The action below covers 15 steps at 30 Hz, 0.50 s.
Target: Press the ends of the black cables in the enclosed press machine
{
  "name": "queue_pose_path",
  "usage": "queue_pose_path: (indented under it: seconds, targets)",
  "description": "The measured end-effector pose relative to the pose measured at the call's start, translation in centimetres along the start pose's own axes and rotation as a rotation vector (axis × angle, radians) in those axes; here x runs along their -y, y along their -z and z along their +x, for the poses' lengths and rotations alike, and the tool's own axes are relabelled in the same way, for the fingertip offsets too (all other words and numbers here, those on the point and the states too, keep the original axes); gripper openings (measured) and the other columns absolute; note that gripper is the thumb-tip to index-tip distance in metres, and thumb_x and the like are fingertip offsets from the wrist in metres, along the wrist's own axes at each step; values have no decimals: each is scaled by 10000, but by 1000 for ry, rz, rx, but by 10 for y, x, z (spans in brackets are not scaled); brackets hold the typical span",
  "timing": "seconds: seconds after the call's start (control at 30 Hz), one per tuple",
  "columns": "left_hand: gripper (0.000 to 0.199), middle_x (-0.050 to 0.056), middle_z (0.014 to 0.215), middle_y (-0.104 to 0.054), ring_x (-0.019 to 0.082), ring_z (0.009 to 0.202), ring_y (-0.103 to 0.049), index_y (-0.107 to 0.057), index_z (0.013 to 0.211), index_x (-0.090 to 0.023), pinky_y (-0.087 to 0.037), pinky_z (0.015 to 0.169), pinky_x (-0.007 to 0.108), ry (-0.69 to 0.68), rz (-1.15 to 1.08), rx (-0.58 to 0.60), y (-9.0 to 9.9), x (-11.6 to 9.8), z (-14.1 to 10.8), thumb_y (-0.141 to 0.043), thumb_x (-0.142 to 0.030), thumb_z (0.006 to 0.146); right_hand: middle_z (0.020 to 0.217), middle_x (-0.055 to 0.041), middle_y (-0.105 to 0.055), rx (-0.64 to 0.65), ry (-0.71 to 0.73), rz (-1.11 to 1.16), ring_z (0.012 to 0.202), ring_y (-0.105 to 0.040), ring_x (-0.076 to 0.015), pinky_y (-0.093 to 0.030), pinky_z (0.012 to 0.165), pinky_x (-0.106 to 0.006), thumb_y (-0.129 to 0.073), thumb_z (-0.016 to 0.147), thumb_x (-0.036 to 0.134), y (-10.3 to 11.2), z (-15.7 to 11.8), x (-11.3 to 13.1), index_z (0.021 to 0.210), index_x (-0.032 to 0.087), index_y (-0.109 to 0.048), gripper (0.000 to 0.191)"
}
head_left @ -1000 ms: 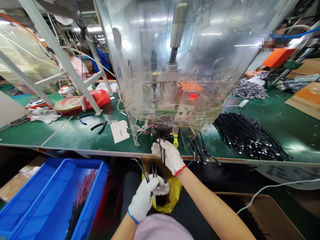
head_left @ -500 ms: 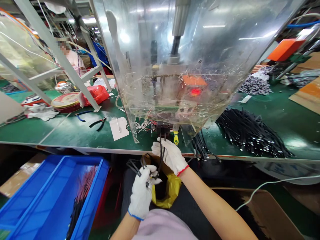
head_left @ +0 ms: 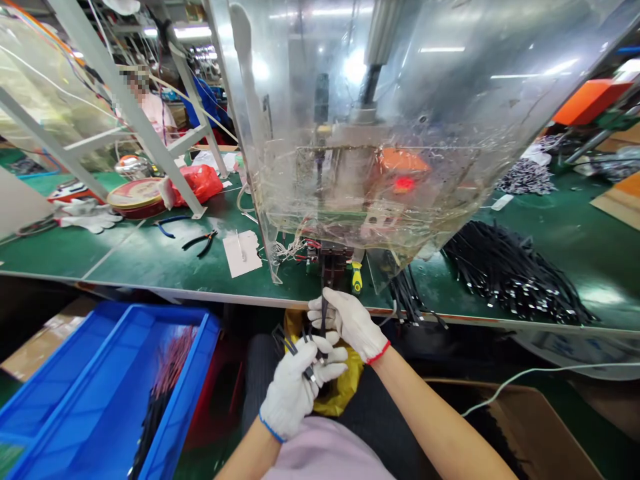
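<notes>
My left hand [head_left: 295,383], in a white glove with a blue cuff, is closed on several black cables [head_left: 290,345] with metal ends. Just above and to its right, my right hand [head_left: 353,322], in a white glove with a red cuff, pinches a black cable [head_left: 324,317] that hangs upright below a dark fixture [head_left: 333,255] at the bench edge. A clear plastic guard [head_left: 345,193] covers the machine behind the fixture. Beside the fixture lies a tool with a yellow-green handle [head_left: 357,278].
A large heap of black cables [head_left: 515,273] lies on the green bench to the right. Pliers [head_left: 199,244] and a white card [head_left: 242,253] lie left of the guard. A blue divided tray [head_left: 125,313] stands lower left. A person [head_left: 153,110] is in the background.
My right hand has drawn down slightly from the fixture with the cable. My left hand has shifted right, closer beneath it, with its fingers more extended. The view has turned a little left.
</notes>
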<state>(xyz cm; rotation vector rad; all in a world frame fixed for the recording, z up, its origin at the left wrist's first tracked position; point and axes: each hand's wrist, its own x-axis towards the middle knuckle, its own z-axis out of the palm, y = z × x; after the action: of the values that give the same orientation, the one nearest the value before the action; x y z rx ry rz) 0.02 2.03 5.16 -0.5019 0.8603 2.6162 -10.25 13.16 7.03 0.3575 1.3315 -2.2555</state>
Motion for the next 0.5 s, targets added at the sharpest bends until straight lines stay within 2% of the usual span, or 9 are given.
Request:
queue_pose_path:
  seconds: [0.1,0.23,0.5]
  targets:
    - [246,133,1056,-680,302,938,-682,-694,808,-111,-581,780,372,-19,-1,13,-4,-2,-2,-758,-338,736,714,-110,-714,-24,25,-24,548,-667,-160,-571,530,-265,-650,822,339,0,-1,2,627,106,-629,305]
    - [228,118,1019,-690,325,994,-667,-700,816,-116,-577,818,390,-54,-7,4,-4,-3,-4,-746,-329,750,720,-117,-719,-47,36,23,539,-669,-167,-578,526,-283,-608,848,292,-4,10,11,574,112,-604,327]
    - [286,156,1107,-695,290,928,-692,-731,913,-100,-592,797,363,-21,-25,-80,18,1,-4,-773,-304,717,724,-133,-727,-87,33,34,524,-674,-177,-584,525,-303,-546,880,253,-4,29,15,589,109,-609,331]
